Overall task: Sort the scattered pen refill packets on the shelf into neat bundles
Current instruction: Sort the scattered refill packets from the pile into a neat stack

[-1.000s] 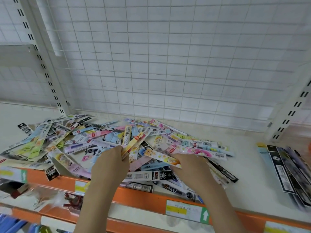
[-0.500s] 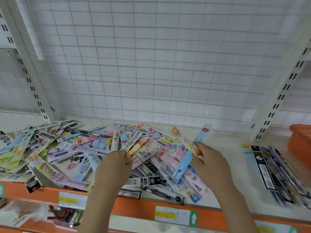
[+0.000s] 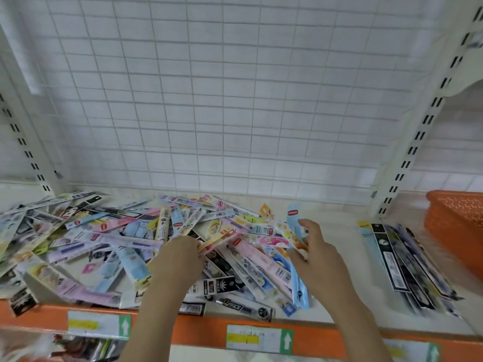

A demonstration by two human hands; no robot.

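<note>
A loose pile of pen refill packets [image 3: 112,239] covers the left and middle of the cream shelf [image 3: 337,231], far too many and too overlapped to count; they lie crossed at all angles, some hanging over the orange front edge [image 3: 209,333]. On that edge, two price labels [image 3: 98,324] with green arrows show clearly, and a third is partly cut off at the lower right. The left hand [image 3: 175,259] rests on the middle of the pile, fingers curled and pinching a yellow-and-pink packet [image 3: 218,240] at its near end. The right hand [image 3: 317,262], just right of the pile, grips a long light blue packet [image 3: 296,259] together with one cartoon-printed packet, both lifted and tilted. Further right, one neat bundle [image 3: 402,265] of dark and pale packets lies well apart from the pile. One orange basket [image 3: 457,220] stands at the far right, just beyond the bundle.
</note>
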